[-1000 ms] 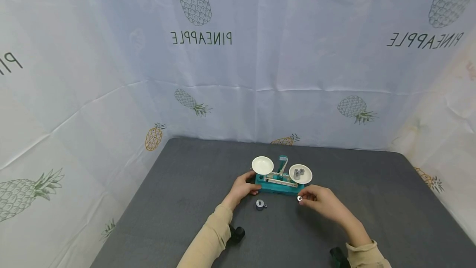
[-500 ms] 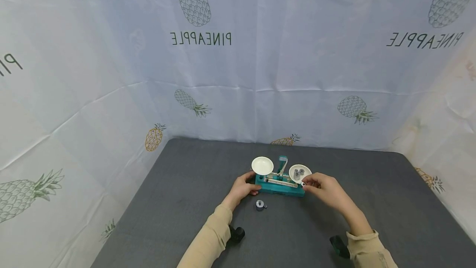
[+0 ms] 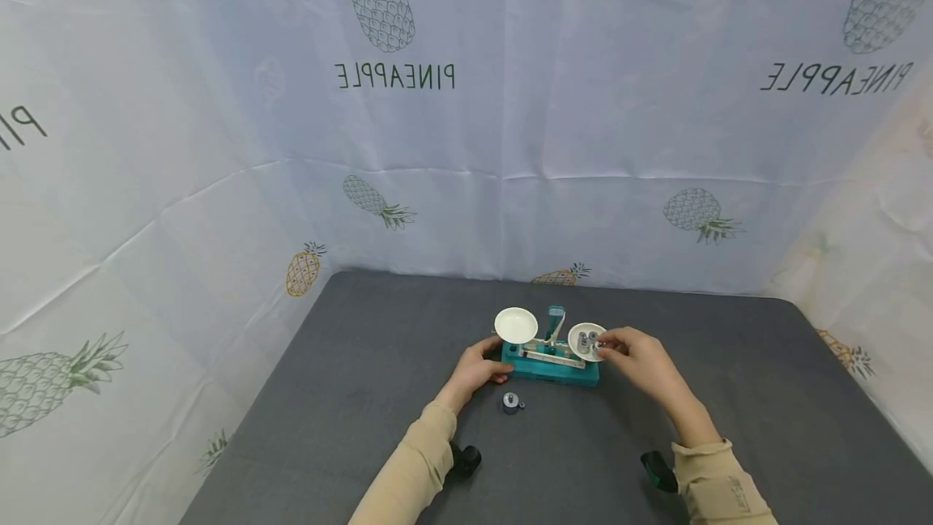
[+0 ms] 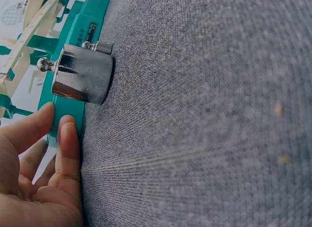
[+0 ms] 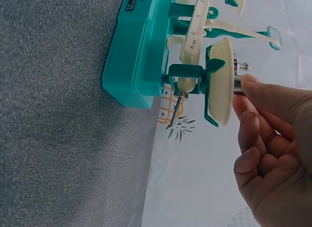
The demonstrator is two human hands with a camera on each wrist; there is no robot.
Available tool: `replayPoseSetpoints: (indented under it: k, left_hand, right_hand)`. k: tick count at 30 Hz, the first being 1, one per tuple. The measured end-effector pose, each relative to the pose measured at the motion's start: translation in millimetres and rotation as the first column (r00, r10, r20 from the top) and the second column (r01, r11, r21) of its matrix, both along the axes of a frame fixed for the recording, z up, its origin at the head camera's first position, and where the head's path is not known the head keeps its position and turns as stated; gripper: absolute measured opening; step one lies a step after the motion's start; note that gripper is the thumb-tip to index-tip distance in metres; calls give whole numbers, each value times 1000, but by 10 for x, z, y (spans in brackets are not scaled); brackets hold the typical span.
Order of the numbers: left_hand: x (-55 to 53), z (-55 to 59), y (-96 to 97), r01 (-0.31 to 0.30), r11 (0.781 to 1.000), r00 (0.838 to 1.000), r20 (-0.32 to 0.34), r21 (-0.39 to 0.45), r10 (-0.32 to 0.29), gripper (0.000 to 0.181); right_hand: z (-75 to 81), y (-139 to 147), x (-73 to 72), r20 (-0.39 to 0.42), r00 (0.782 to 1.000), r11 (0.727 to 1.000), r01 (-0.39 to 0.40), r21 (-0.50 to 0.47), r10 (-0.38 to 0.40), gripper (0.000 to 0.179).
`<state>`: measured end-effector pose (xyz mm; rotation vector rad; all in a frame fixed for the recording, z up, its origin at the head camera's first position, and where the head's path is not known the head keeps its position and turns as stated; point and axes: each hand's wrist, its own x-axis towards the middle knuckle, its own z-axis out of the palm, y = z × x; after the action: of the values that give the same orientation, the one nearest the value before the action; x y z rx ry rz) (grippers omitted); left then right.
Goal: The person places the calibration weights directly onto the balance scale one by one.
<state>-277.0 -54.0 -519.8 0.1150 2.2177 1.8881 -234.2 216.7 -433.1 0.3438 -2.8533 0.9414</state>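
A green balance scale [image 3: 551,371] with two cream pans stands on the dark table. My left hand [image 3: 474,367] holds the left end of its base, thumb and fingers at the green edge [image 4: 70,110]. My right hand [image 3: 641,359] is at the right pan [image 5: 222,85], pinching a small metal weight [image 5: 238,84] between thumb and fingertips, right at the pan's surface. Other metal weights [image 3: 582,340] stand in that pan. The left pan [image 3: 516,326] bears nothing. In front of the base stand a large metal weight [image 4: 80,75] and a tiny one [image 4: 104,47].
Black wrist cameras [image 3: 464,458] show beside both forearms. A grey cloth covers the table [image 3: 394,330]. Behind it hangs a pale curtain [image 3: 583,128] printed with pineapples.
My right hand has lifted the small metal weight from in front of the scale, up and back to the right pan. My left hand has stayed on the base.
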Motion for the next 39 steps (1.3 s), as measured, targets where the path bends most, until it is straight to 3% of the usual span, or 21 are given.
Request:
replayPoseSetpoints:
  k: [7, 14, 17, 39]
  left_hand:
    - [-2, 8, 3, -4, 1000, 1000, 5, 1, 4, 59]
    - [129, 253, -10, 11, 1000, 1000, -6, 16, -11, 56]
    - [163, 305, -12, 14, 1000, 1000, -19, 15, -14, 55]
    - [175, 332, 2, -4, 1000, 1000, 22, 14, 4, 54]
  right_hand:
    - [-11, -2, -36, 2, 1000, 1000, -4, 12, 4, 21]
    - [-35, -1, -55, -9, 1000, 1000, -11, 28, 11, 21]
    - [-41, 3, -63, -8, 1000, 999, -11, 30, 12, 21]
    - [-43, -30, -104, 35, 999, 998, 9, 58, -11, 21]
